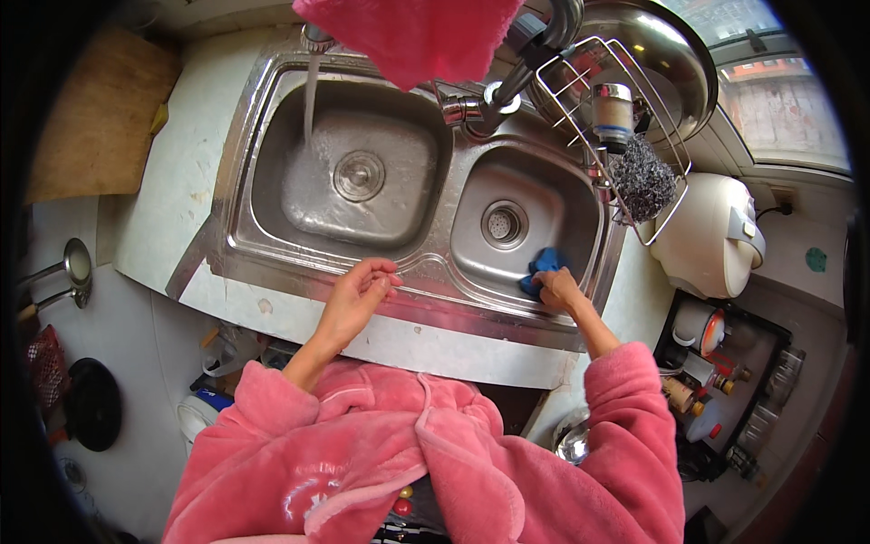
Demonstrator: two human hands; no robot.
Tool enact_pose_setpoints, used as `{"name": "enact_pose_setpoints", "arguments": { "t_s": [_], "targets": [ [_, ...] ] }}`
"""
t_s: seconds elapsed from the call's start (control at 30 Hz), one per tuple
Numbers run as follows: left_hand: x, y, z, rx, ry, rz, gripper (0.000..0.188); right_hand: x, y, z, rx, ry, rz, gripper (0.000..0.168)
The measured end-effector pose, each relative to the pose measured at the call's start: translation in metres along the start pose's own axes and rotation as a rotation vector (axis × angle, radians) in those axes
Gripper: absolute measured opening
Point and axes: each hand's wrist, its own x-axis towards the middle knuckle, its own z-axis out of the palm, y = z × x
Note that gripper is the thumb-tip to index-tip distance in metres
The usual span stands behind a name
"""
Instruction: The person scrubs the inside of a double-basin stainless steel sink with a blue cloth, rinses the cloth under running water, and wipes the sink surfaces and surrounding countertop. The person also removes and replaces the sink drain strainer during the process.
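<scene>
My right hand (559, 288) grips a blue cloth (549, 260) against the near right corner of the smaller stainless steel sink basin (469, 255). Loosely curled, my left hand (365, 285) hovers around the front rim of the larger basin (408, 234), and I see nothing in it. Water (310, 102) streams from the faucet (317, 39) into that larger basin, wetting its floor around the drain strainer (359, 175). A second drain (504, 224) sits in the smaller basin's floor. The cloth is partly hidden behind my right fingers.
A wire rack (578, 102) with a steel wool scourer (644, 180) overhangs the right basin's far corner. Behind it leans a large metal lid or pan (690, 61). A white rice cooker (707, 234) stands right. A pink towel (414, 34) hangs above the sink. Bottles (683, 394) stand lower right.
</scene>
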Motion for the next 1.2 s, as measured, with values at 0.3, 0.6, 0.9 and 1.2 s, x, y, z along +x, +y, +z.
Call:
{"name": "enact_pose_setpoints", "arguments": {
  "t_s": [0.3, 0.6, 0.9, 1.2],
  "targets": [
    [0.01, 0.003, -0.002, 0.014, -0.028, -0.017, 0.023, 0.022, -0.145, -0.035, 0.929, 0.284, -0.08, 0.037],
    [0.003, 0.008, 0.002, 0.046, -0.028, -0.023, 0.023, 0.025, 0.016, -0.027, -0.126, 0.439, -0.027, 0.018],
    [-0.009, 0.004, 0.003, 0.109, -0.001, -0.035, 0.023, 0.053, -0.017, 0.012, 0.028, -0.014, 0.212, 0.029],
    [-0.004, 0.01, 0.003, 0.123, -0.003, -0.048, 0.023, 0.112, -0.104, -0.029, 1.724, 0.027, 0.019, 0.035]
  ]
}}
